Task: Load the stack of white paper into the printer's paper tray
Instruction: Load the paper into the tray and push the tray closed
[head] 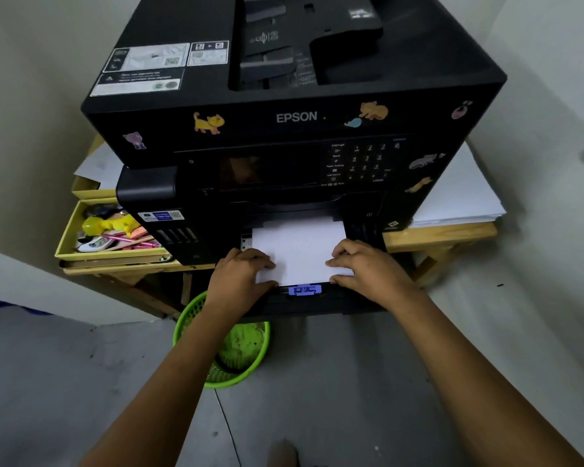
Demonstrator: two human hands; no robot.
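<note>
A black Epson printer [284, 123] with cat stickers stands on a wooden table. Its paper tray [358, 299] is pulled out at the bottom front, with a blue-purple guide clip [304, 290] at the near edge. A stack of white paper [300, 251] lies in the tray, its far end inside the printer. My left hand [241, 273] grips the stack's near left corner, fingers on top and thumb at the edge. My right hand [364, 262] holds the near right corner the same way.
A yellow box [64, 241] of pens and small items sits left of the printer. More white sheets [459, 193] are piled on the wooden table [439, 235] at the right. A green mesh basket [246, 355] stands on the floor under the tray. White walls close in on both sides.
</note>
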